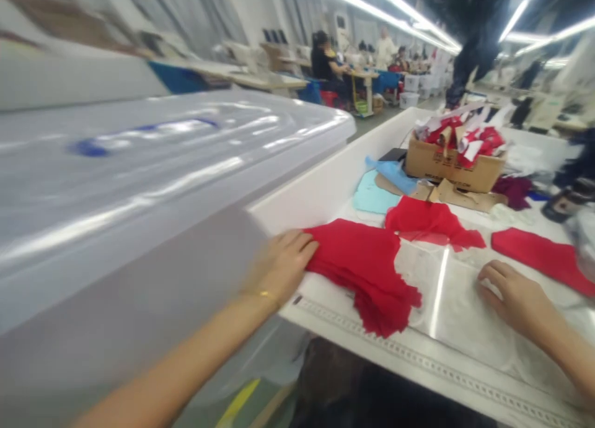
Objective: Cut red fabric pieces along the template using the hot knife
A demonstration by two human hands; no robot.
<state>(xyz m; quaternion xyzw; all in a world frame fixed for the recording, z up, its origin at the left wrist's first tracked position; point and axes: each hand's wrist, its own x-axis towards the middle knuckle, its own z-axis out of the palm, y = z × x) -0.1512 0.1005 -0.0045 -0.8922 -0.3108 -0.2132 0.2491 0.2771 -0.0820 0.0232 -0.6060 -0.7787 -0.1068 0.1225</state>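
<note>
A stack of red fabric pieces (353, 248) with jagged edges lies at the near left of the white worktable. My left hand (290, 254) has its fingers closed over the stack's left edge; its thumb is hidden. Over the clear-covered tabletop to the right, my right hand (509, 288) is loosely curved with thumb and fingers apart, holding nothing. Another red fabric piece (425, 217) lies crumpled just behind the stack. A longer red piece (543, 254) stretches out beyond my right hand.
A cardboard box (455, 165) full of red and white scraps stands at the back. Light blue fabric (374, 192) and brown paper pieces (465, 196) lie before it. A large grey-white lid (176, 161) fills the left. A person (328, 69) sits at a far table.
</note>
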